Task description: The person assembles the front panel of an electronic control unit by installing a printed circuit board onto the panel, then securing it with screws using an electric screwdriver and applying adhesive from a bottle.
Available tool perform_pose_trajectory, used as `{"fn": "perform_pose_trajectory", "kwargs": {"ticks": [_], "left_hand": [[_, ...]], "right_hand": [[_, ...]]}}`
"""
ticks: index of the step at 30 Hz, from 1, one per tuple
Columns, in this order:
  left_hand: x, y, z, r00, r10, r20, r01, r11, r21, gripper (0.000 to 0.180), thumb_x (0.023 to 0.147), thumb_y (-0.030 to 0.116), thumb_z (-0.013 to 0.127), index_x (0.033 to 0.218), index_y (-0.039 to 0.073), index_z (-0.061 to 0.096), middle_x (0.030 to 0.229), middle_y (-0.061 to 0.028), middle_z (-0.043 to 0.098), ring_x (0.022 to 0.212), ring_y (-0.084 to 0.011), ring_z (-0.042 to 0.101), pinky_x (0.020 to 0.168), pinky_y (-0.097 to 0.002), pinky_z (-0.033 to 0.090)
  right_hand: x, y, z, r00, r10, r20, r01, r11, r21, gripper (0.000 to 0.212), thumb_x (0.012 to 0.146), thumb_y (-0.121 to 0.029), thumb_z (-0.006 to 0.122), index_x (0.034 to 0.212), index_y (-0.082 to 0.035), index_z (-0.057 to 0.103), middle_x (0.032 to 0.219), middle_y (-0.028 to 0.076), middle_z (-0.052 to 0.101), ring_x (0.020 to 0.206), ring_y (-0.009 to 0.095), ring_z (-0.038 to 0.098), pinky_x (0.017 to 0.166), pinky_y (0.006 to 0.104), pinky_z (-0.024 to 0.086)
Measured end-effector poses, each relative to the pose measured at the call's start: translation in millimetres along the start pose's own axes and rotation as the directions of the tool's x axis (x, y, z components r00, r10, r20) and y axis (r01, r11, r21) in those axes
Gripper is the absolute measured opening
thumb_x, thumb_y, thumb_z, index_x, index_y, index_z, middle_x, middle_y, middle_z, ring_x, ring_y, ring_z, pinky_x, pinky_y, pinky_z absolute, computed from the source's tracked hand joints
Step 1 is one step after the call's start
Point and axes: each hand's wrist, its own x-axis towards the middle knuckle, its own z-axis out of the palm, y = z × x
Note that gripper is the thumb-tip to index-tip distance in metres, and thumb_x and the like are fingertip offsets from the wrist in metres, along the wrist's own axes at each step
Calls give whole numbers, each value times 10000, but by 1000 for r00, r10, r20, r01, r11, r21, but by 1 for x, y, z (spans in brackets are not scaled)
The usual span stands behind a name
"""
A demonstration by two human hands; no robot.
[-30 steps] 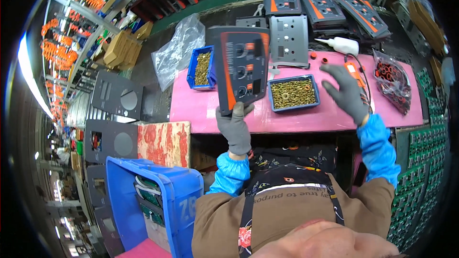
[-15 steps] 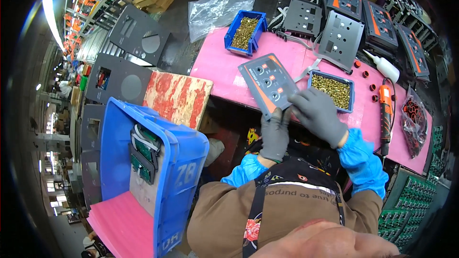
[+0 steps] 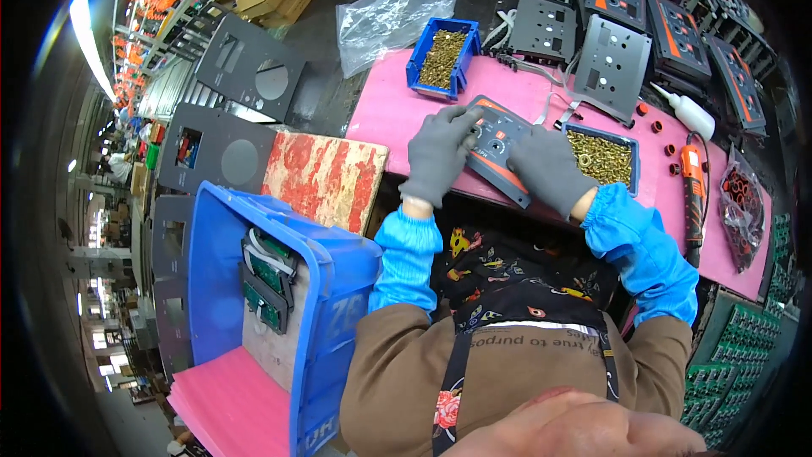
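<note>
A dark grey front panel (image 3: 496, 142) with an orange stripe and round openings lies tilted across the near edge of the pink mat. My left hand (image 3: 440, 156), in a grey glove, is closed at the panel's left side, with fingertips reaching over its face. On the opposite side my right hand (image 3: 550, 171), gloved alike, grips the panel's right edge; its fingertips are partly hidden. A blue tray of small brass screws (image 3: 633, 171) stands just right of the right hand. Beyond the panel is a blue bin (image 3: 461, 76) with more brass pieces.
Several finished-looking panels (image 3: 611, 68) stand at the back right. A white squeeze bottle (image 3: 689, 117), an orange electric screwdriver (image 3: 694, 182) and a bag of red-black caps (image 3: 741, 207) lie at right. A large blue crate (image 3: 338, 267) and a worn board (image 3: 326, 178) are at left.
The panel has come down from a raised tilt to lie lower on the mat's edge. My left hand has moved from its near corner up to its left side.
</note>
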Motion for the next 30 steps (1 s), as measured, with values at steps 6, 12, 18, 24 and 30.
{"fn": "perform_pose_trajectory", "kwargs": {"ticks": [6,12,18,24,30], "left_hand": [[8,-33,25,989,42,139,-60,990,125,145,761,236,687,906,236,702,765,-22,593,782,-235,580,629,-379,469],[-2,-18,19,997,22,73,-39,969,245,122,761,251,693,863,190,665,796,-24,601,787,-237,574,618,-386,474],[2,10,11,963,196,184,-213,974,76,230,764,218,692,992,186,686,962,-13,654,947,-271,570,815,-407,452],[9,-1,20,956,203,212,-198,979,-47,143,740,188,710,877,147,701,871,-31,646,875,-261,581,770,-387,456],[9,3,24,934,296,201,-284,955,-85,160,749,109,671,906,89,694,1011,-125,639,958,-321,587,826,-409,459]], "right_hand": [[5,-3,8,1000,-8,4,8,1000,-12,82,733,-144,606,737,-80,656,769,89,622,781,258,622,594,379,483],[-3,8,-9,996,-20,-81,18,1000,-22,90,755,-153,596,804,-93,641,810,63,617,823,233,608,643,357,478],[-64,85,-23,683,500,-532,-518,845,129,234,802,-145,621,1030,-107,585,892,75,592,802,279,588,670,400,493],[-135,154,-3,614,718,-328,-784,509,-354,404,836,-340,611,1177,-132,549,937,86,591,847,284,587,616,414,504],[-145,175,27,661,713,-235,-738,674,-35,479,861,-378,552,1237,-90,482,962,121,600,839,287,609,657,448,500]]}}
